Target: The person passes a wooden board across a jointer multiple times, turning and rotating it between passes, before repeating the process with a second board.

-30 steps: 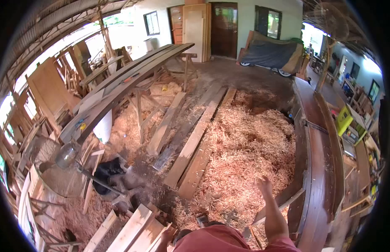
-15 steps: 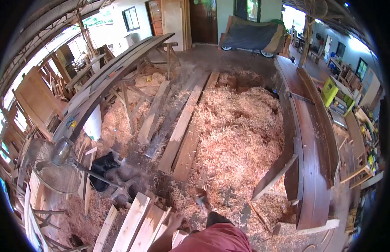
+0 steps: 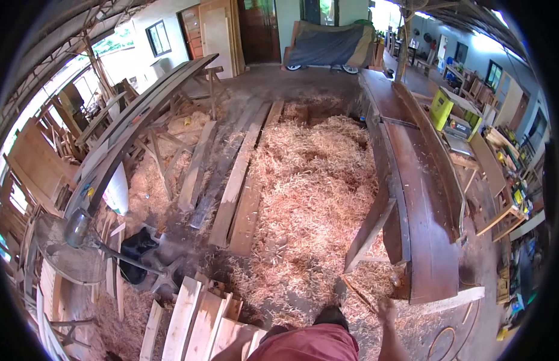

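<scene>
My left hand (image 3: 245, 337) is low in the view, over or beside the pale sawn boards (image 3: 190, 313); its fingers are too blurred to read. My right hand (image 3: 386, 311) hangs at my right side, near the pale timber foot (image 3: 448, 301) under the dark wooden workpiece (image 3: 433, 240). Its fingers are small and smeared, and no held object shows. A thin stick (image 3: 359, 293) lies on the shavings just left of this hand.
Curly wood shavings (image 3: 315, 180) cover the floor ahead. Long planks (image 3: 240, 186) lie left of them. A pedestal fan (image 3: 68, 246) leans at the left, by a long board on trestles (image 3: 135, 129). A green-yellow machine (image 3: 454, 114) stands at the right. A hose (image 3: 442, 343) lies at the lower right.
The view has turned rightward, so the scene sits further left. My right hand has come into sight at my right side. The left hand remains low by the boards.
</scene>
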A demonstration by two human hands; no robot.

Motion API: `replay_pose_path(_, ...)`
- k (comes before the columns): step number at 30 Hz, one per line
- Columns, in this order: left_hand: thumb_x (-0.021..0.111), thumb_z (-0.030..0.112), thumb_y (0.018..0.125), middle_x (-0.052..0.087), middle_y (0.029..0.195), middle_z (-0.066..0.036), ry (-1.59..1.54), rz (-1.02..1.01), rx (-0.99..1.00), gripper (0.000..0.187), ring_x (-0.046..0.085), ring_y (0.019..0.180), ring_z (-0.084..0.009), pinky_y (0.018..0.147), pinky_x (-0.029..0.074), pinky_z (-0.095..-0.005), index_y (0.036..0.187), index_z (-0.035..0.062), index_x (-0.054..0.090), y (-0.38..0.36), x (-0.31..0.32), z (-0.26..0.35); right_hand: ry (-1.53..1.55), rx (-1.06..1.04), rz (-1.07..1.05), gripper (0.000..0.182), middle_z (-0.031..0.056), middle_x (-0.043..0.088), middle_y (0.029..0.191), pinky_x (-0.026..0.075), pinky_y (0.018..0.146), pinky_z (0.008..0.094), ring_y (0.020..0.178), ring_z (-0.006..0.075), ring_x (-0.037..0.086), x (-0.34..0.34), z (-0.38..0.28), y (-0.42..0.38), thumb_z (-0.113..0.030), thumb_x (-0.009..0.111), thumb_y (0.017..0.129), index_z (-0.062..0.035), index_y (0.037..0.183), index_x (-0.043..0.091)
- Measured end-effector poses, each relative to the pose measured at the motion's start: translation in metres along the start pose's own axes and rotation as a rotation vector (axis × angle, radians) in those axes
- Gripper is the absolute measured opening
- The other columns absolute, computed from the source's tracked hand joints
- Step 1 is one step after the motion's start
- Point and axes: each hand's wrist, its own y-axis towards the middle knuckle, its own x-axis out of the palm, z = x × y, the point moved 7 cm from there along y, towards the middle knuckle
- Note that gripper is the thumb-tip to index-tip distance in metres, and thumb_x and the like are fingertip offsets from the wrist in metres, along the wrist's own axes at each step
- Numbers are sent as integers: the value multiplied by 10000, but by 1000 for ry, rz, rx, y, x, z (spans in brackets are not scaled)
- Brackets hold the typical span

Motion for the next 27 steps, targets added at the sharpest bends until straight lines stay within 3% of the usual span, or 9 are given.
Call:
replay_pose_path(5,681,509,898,772,899,-171,-140,202,58,483,754,924,-316,847,581,-430,986,48,794,41,-45,73,98,52,71,383,160,722,1163,531,945,369,1062,264,673,-83,-60,76,-187,726,912,-12,1250,680)
replay_pose_path(7,649,351,965,752,783,-121,-166,256,144,333,700,603,-177,657,573,-343,927,43,770,53,-37,117,-8,78,133,447,194,686,1270,500,1021,380,1172,316,645,-117,-50,120,-236,722,914,-20,1302,660)
replay_pose_path(9,631,324,971,734,745,-115,-132,48,119,319,700,612,-177,654,576,-345,970,38,771,68,-1,158,-124,124,155,535,222,621,1411,450,1106,390,1316,359,581,-140,-5,168,-309,714,920,-33,1370,629)
replay_pose_path(11,671,307,878,762,1025,-198,-72,-1,46,307,740,975,-350,855,576,-486,1070,93,780,70,44,197,-448,202,129,669,206,450,1568,370,1176,465,1459,357,412,-147,10,201,-408,688,925,-83,1486,523)
replay_pose_path(13,651,295,869,751,1008,-202,-93,101,396,287,732,963,-363,837,566,-501,1019,77,761,52,87,267,-626,291,87,801,188,291,1675,296,1212,554,1549,370,260,-144,18,228,-516,658,922,-121,1575,415)
replay_pose_path(16,628,316,893,758,995,-180,-77,-142,479,299,732,940,-347,839,566,-465,1011,76,761,44,181,334,-727,397,3,963,161,101,1739,186,1179,741,1592,405,93,-130,-17,234,-678,602,901,-196,1658,251)
replay_pose_path(21,611,370,970,764,940,-133,-27,-414,762,334,730,861,-269,749,569,-417,991,68,750,44,315,450,-775,350,35,990,139,102,1743,128,1218,700,1601,396,49,-129,-29,244,-684,624,871,-247,1665,226)
replay_pose_path(25,695,323,979,759,978,-92,-489,-945,149,287,713,853,-138,705,581,-308,1181,122,734,93,439,490,-676,329,72,1025,206,118,1723,66,1241,673,1595,423,18,-131,-39,249,-688,654,835,-160,1638,299)
replay_pose_path(27,753,401,954,759,968,-122,-240,-809,146,406,721,851,-172,719,595,-333,1259,140,701,99,426,492,-643,330,66,1044,235,118,1715,46,1246,662,1593,433,17,-129,-43,252,-688,670,815,-125,1624,326)
